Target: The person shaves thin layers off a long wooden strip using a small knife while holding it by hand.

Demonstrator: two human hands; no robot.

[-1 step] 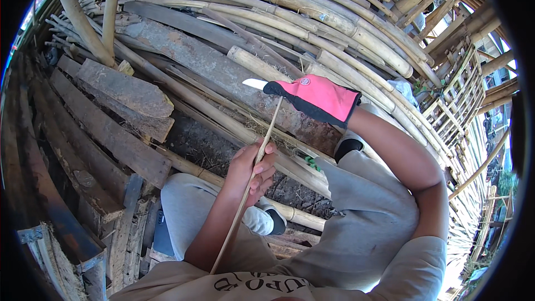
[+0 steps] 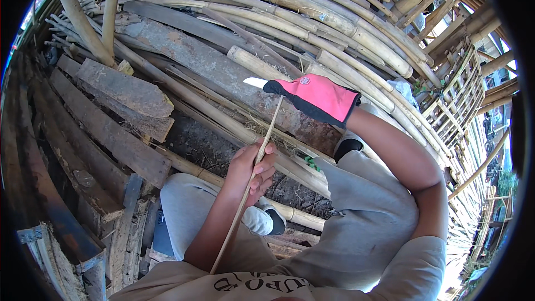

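Observation:
A thin pale bamboo strip (image 2: 241,212) runs from against my shirt up to the glove. My bare left hand (image 2: 252,171) is closed round its middle. My right hand (image 2: 317,97), in a pink and black glove, is closed on a knife (image 2: 255,83). Only the knife's short, bright blade shows, pointing left past the fingertips; the handle is hidden in the glove. The strip's far end touches the underside of the gloved fingers, close to the blade. Whether the fingers also pinch that end cannot be made out.
Long bamboo poles (image 2: 290,1) are stacked across the far side. Weathered planks (image 2: 106,128) lie to the left, near two upright bamboo posts (image 2: 110,17). One bamboo pole (image 2: 234,128) crosses between my hands and the ground. A woven bamboo frame (image 2: 457,95) stands at right.

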